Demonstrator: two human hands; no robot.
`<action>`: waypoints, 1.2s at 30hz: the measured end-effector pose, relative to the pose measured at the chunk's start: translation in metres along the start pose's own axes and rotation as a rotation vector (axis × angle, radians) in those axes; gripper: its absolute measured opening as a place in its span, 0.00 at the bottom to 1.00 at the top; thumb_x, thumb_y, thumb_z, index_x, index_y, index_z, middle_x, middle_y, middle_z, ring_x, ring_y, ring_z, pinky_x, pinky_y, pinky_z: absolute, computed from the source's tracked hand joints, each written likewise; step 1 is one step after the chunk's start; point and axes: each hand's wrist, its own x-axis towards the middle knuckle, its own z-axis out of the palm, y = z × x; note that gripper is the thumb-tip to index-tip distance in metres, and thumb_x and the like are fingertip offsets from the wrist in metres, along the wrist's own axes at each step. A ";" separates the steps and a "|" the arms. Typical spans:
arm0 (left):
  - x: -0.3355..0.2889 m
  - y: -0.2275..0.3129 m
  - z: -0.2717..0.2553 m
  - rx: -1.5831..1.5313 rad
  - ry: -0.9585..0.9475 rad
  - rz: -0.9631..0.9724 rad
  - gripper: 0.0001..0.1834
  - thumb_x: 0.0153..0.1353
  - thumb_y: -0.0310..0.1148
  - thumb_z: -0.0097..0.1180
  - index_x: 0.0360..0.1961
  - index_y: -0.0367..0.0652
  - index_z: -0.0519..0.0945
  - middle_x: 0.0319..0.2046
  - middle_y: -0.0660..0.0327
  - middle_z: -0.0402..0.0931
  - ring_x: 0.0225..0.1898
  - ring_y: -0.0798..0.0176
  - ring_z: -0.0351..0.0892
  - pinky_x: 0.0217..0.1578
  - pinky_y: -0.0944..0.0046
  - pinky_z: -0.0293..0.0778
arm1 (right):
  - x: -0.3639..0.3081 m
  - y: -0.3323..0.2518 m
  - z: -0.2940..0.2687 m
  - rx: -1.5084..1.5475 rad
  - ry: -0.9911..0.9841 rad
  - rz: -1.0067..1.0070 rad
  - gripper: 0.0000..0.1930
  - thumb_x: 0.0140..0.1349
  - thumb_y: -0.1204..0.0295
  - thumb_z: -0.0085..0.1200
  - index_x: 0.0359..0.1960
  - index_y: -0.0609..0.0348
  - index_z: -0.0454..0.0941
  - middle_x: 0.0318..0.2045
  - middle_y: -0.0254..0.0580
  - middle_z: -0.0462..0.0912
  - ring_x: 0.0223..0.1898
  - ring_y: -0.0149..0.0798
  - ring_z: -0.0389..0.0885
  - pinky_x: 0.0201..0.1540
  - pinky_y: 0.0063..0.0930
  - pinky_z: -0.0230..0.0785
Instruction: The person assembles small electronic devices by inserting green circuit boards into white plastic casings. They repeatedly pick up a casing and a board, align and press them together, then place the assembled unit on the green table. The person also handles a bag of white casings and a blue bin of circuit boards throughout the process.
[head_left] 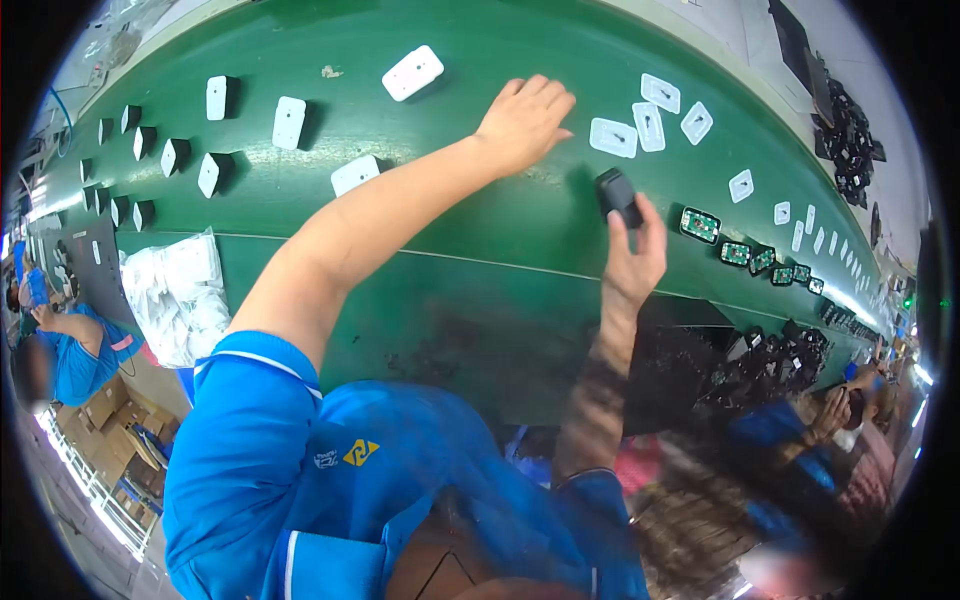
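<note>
My right hand (pixel 638 250) grips a black box-shaped housing (pixel 618 195) between thumb and fingers, held up over the green belt. My left hand (pixel 525 122) reaches across the belt, palm down. Its fingers are loosely bent and the thumb stands apart; nothing shows in it. Nearest to that hand lies a white rectangular cover (pixel 612 138) with a small dark part in it, beside similar covers (pixel 660 92). Right of my right hand sits an open black housing with a green circuit board (pixel 700 225). Below my left forearm a white-faced box (pixel 357 174) is partly hidden.
Several white-faced black boxes (pixel 289 122) stand spread along the belt (pixel 480 215) to the left. More covers and open housings run off right. A white plastic bag (pixel 178 295) lies at the left edge; black parts (pixel 770 360) are heaped at right. Other people work on both sides.
</note>
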 end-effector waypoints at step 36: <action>-0.051 -0.005 -0.019 -0.339 -0.220 0.111 0.36 0.51 0.13 0.43 0.63 0.51 0.67 0.65 0.67 0.62 0.67 0.64 0.58 0.65 0.56 0.55 | 0.023 -0.009 0.047 -0.538 -0.248 -0.515 0.19 0.54 0.73 0.59 0.50 0.57 0.75 0.47 0.40 0.78 0.47 0.45 0.75 0.45 0.36 0.72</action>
